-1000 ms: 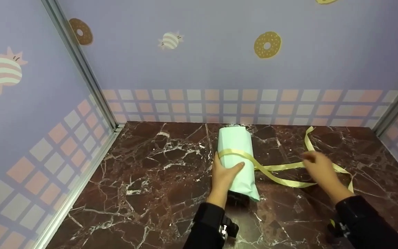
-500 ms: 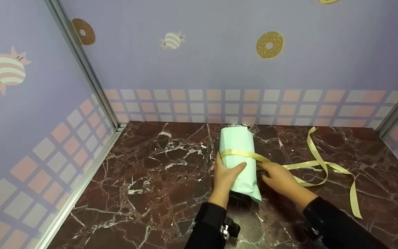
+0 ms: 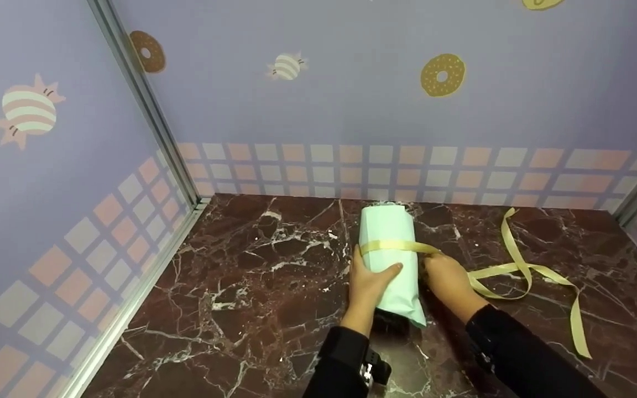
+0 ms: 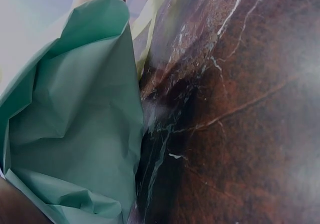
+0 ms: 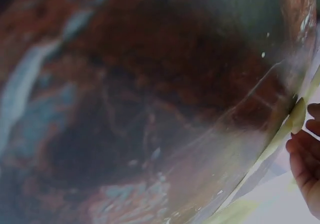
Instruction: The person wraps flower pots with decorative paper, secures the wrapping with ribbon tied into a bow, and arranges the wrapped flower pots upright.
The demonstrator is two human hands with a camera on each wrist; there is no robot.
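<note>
A package wrapped in mint-green paper [image 3: 389, 224] lies lengthwise on the marble surface in the head view. Around its left side my left hand [image 3: 369, 284] grips it, thumb across the top. A yellow ribbon [image 3: 389, 245] crosses over the package near its middle. Just to the right of the package, my right hand [image 3: 451, 282] pinches that ribbon and draws it out flat. The right wrist view has the fingertips [image 5: 295, 151] on the ribbon [image 5: 297, 116] at its right edge. Folded paper at the package's end [image 4: 85, 94] fills the left wrist view's left side.
Loose ribbon tails [image 3: 520, 265] curl over the dark red marble tabletop [image 3: 274, 309] to the right. A patterned back wall [image 3: 318, 105] stands close behind the package. On the left, a side panel [image 3: 81, 166] meets the tabletop at a pale rail.
My right hand has come left from the loose ribbon tails to the package's side, and the ribbon over the package now lies straighter. The left hand keeps its grip.
</note>
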